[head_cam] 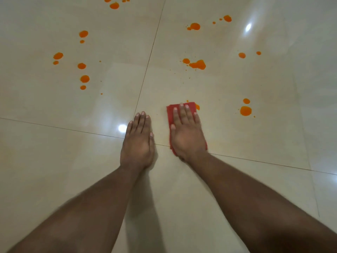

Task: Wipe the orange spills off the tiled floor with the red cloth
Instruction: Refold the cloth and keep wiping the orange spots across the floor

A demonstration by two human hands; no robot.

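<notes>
My right hand [187, 132] lies flat, fingers straight, pressing the folded red cloth [170, 111] onto the glossy cream tiled floor [237, 143]. The cloth's far edge covers part of a small orange spill [197, 107]. My left hand [138, 141] rests flat on the bare tile just left of the cloth, holding nothing. Several orange spills dot the floor ahead: a round one [245, 110] to the right of the cloth, a larger splash [197, 64] farther out, and a column of drops [84, 78] at the left.
Dark grout lines cross the floor: one [149, 57] runs away from me between the spill groups, another [63, 127] passes under both hands. More orange drops [114, 5] lie at the far edge. Lamp glare [248, 27] shines on the tiles.
</notes>
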